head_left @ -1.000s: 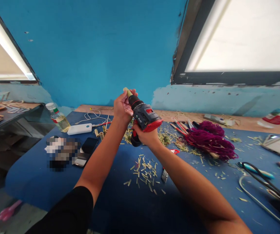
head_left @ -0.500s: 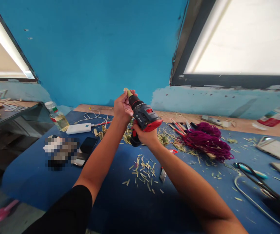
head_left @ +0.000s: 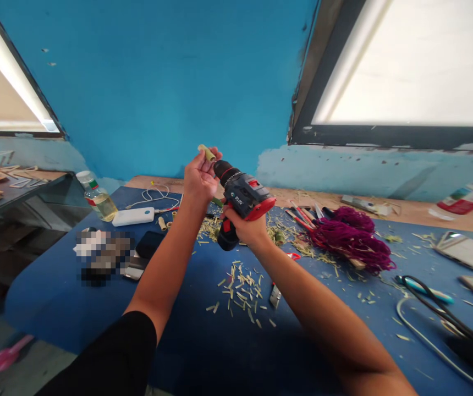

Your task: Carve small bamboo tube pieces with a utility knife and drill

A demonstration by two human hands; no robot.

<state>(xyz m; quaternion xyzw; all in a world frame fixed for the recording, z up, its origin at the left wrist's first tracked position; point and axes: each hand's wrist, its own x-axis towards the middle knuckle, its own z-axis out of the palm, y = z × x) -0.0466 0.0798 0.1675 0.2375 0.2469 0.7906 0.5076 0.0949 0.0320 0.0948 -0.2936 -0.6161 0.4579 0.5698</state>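
My left hand (head_left: pixel 200 179) pinches a short, pale green-yellow hollow tube (head_left: pixel 207 153), which looks like a piece of bamboo. Wrapped round the grip of a black and red cordless drill (head_left: pixel 245 193) is my right hand (head_left: pixel 249 224). The drill's chuck points up and left at the tube's near end, with a small gap between them. Any bit in the chuck is too small to make out. Below the hands, pale shavings (head_left: pixel 242 289) are scattered on the blue table (head_left: pixel 203 346). A utility knife (head_left: pixel 275 296) lies beside them, partly behind my right forearm.
Purple yarn (head_left: pixel 347 239) lies right of the drill, beside several pencil-like sticks. On the left stand a bottle of yellowish liquid (head_left: pixel 100 201) and a white power bank (head_left: pixel 133 217) with a cable. A black cord (head_left: pixel 434 305) and a phone-like slab (head_left: pixel 463 250) lie at the right.
My left hand has drawn the tube up and left, away from the drill's chuck, opening a gap. The drill stays in my right hand, nearly in the same place.
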